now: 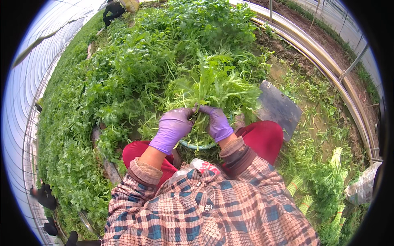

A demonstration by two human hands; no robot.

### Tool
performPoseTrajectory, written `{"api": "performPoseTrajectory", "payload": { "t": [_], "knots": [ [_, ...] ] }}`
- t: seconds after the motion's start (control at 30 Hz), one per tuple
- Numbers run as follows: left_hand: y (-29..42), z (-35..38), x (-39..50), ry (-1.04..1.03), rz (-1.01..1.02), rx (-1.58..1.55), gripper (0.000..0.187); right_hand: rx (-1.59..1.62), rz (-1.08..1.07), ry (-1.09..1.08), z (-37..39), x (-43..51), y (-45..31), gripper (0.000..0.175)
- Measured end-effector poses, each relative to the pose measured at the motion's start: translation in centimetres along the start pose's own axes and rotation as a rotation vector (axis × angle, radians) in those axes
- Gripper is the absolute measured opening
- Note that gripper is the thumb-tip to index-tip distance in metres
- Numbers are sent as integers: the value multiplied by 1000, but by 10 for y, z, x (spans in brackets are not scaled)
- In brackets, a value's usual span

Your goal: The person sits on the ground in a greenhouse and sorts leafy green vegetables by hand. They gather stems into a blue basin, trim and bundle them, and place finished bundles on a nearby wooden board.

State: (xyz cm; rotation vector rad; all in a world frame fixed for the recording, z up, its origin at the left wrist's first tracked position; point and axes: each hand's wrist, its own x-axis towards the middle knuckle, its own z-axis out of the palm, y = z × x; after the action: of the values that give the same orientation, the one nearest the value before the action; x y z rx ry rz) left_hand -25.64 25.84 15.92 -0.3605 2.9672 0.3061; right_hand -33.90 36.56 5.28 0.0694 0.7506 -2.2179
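Note:
Both my hands wear purple gloves smudged with soil and meet in front of my knees. My left hand [176, 128] pinches the stems of light-green leafy greens [212, 83], which look like crown daisy. Close beside it, my right hand [217, 123] grips the same stems from the right, thumbs nearly touching. The leaves fan out away from me. A small dark thing shows at my left fingertips, too hidden to name. Below the hands curves the blue-green rim of a round container [197, 146], with loose leaves and stems about it.
Dense growing greens [123, 70] fill the left and front. A dark flat sheet [279, 107] lies by my right knee. Tied bundles of greens [306, 204] lie at lower right, near a pale sack [363, 184]. Other people [114, 12] crouch at far and left edges.

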Motion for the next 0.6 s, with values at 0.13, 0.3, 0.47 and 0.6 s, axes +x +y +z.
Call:
{"api": "performPoseTrajectory", "payload": {
  "t": [0.13,0.3,0.47,0.6],
  "knots": [
    [-15,-16,3,-101,-154,210,30,23,-106,54,5,-3,-3,15],
    [-62,-9,3,47,-363,119,48,298,-51,-31,6,-8,-26,14],
    [-49,52,21,202,-417,-1620,72,346,-45,33,16,-9,-26,19],
    [5,68,52,346,-246,-2145,63,448,22,-89,29,-12,-9,21]
  ]
}}
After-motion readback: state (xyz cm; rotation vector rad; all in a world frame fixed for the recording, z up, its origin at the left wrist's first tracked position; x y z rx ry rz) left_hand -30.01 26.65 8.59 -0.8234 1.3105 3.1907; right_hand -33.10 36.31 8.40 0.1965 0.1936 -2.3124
